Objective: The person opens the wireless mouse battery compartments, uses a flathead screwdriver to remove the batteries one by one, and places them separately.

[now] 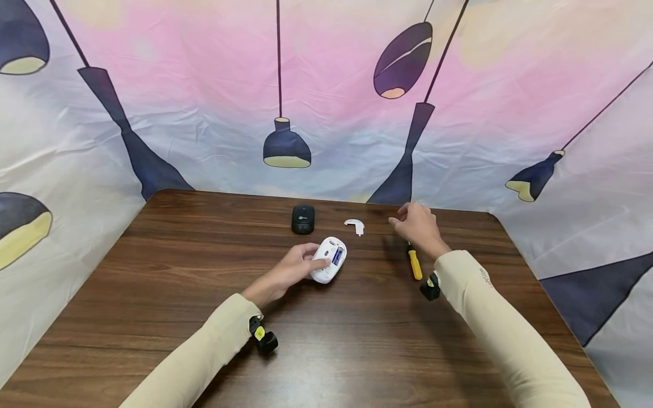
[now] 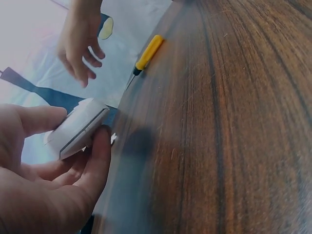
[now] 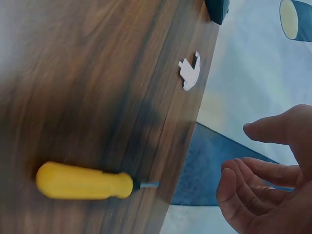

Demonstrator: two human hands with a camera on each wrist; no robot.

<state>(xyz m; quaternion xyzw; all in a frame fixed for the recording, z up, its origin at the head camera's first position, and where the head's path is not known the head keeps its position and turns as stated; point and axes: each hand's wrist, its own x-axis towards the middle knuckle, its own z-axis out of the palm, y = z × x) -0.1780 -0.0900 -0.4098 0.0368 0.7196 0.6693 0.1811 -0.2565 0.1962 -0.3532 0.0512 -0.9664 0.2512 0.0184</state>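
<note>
My left hand (image 1: pixel 292 267) holds a white computer mouse (image 1: pixel 321 274) above the table, its underside turned up. The thumb lies across that underside, and blue batteries (image 1: pixel 337 256) show in the uncovered compartment. In the left wrist view the mouse (image 2: pixel 80 126) sits between thumb and fingers. My right hand (image 1: pixel 419 228) hovers over the far right of the table with nothing in it. Its fingers bend loosely, apart from the thumb, in the right wrist view. Below this hand lies a yellow-handled screwdriver (image 1: pixel 415 265). The white battery cover (image 1: pixel 355 226) lies beyond the mouse.
A black mouse (image 1: pixel 303 220) stands near the far edge of the brown wooden table (image 1: pixel 204 317), left of the cover. Behind the table hangs a cloth (image 1: pixel 219 113) printed with lamps. Each wrist carries a small black camera.
</note>
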